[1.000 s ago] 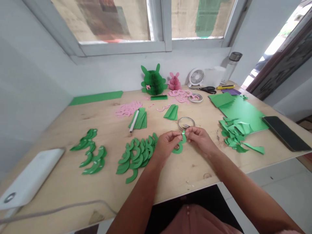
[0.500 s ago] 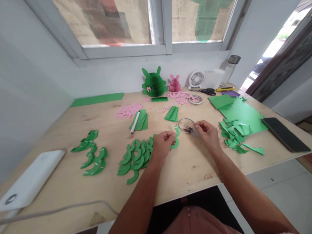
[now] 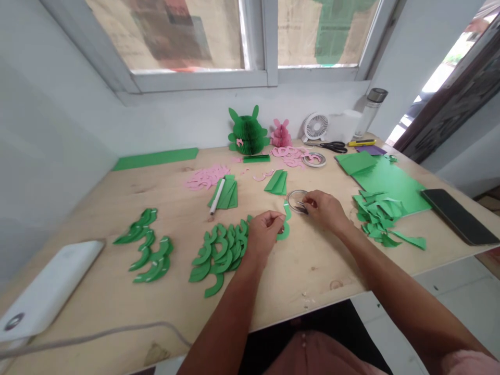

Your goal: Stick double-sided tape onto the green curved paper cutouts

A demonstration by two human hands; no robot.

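My left hand (image 3: 266, 229) is closed in a pinch at the edge of a green scalloped paper piece (image 3: 286, 227). White marks show near that piece's upper end. Just left of this hand lies a pile of similar green curved cut-outs (image 3: 219, 250). My right hand (image 3: 324, 208) is closed, its fingertips on small dark-bladed scissors (image 3: 301, 209) that it mostly covers. The scissors' tips lie over a roll of tape (image 3: 289, 202), whose ring shows left of the fingers. Further left lie more green cut-outs with white strips (image 3: 150, 258).
Green scraps (image 3: 377, 213), a green sheet (image 3: 390, 179) and a phone (image 3: 461, 216) lie on the right. Pink cut-outs (image 3: 207, 177), a white pen (image 3: 217, 197) and folded green papers (image 3: 276, 182) lie further back. A white power bank (image 3: 50, 286) and cable (image 3: 117, 329) are at left.
My right hand has moved left over the tape roll, covering more of the scissors. My left hand stays nearly where it was, beside the green scalloped piece.
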